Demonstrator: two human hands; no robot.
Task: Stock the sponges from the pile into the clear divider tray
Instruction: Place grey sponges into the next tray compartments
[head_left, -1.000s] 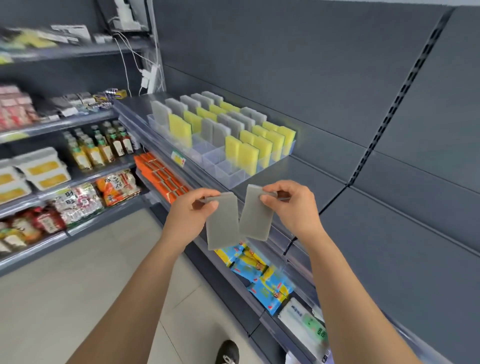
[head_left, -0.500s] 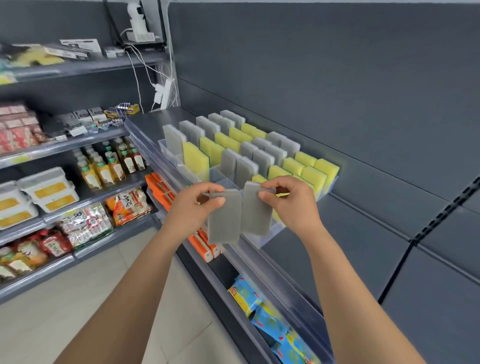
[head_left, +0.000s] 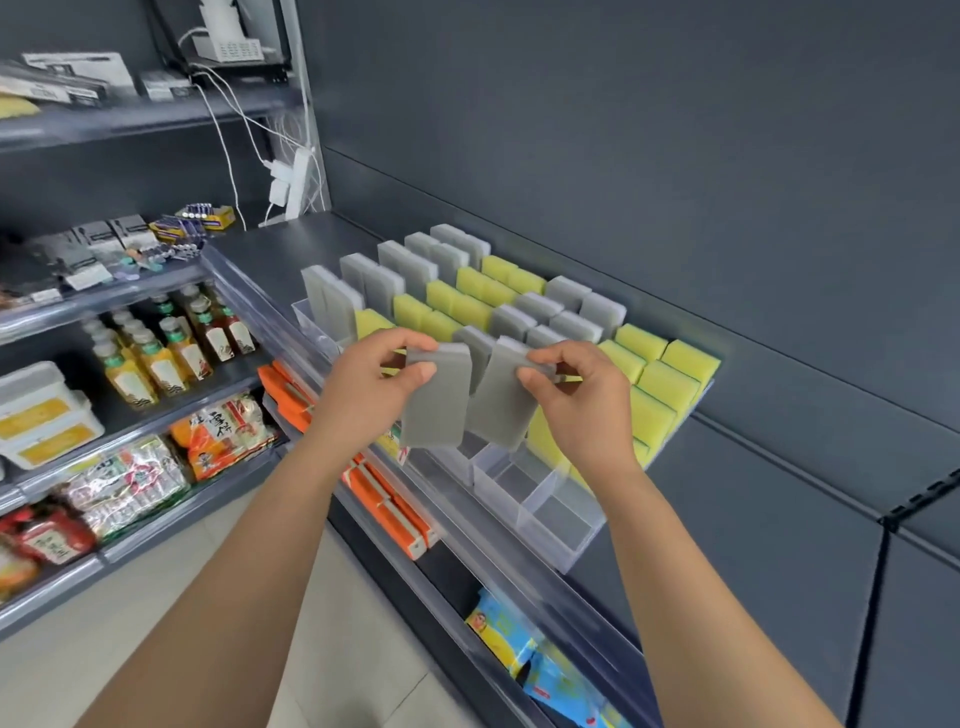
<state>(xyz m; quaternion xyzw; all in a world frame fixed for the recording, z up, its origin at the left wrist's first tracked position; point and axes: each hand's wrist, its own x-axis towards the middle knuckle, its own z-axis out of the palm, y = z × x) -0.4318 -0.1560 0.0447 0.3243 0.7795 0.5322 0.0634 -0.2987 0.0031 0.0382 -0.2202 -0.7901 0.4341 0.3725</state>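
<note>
My left hand (head_left: 371, 384) pinches the top of one grey sponge (head_left: 434, 410), which hangs upright. Beside it, my right hand (head_left: 582, 400) pinches a second grey sponge (head_left: 501, 410) the same way. Both sponges hang just above the front compartments of the clear divider tray (head_left: 550, 519) on the dark shelf. Behind my hands the tray holds rows of upright grey sponges (head_left: 405, 270) and yellow sponges (head_left: 670, 384). Two front compartments at the near right corner show bare bottoms.
The shelf has a clear front lip (head_left: 519, 561). Below it lie orange packs (head_left: 384, 499) and blue packets (head_left: 524, 649). Bottles (head_left: 171, 343), noodle packs and boxes fill the shelves at left. A power strip with cables (head_left: 296, 182) hangs at the back corner.
The view has closed in on the tray. My hands, each with its sponge, went from below the shelf edge to right over the tray's front compartments.
</note>
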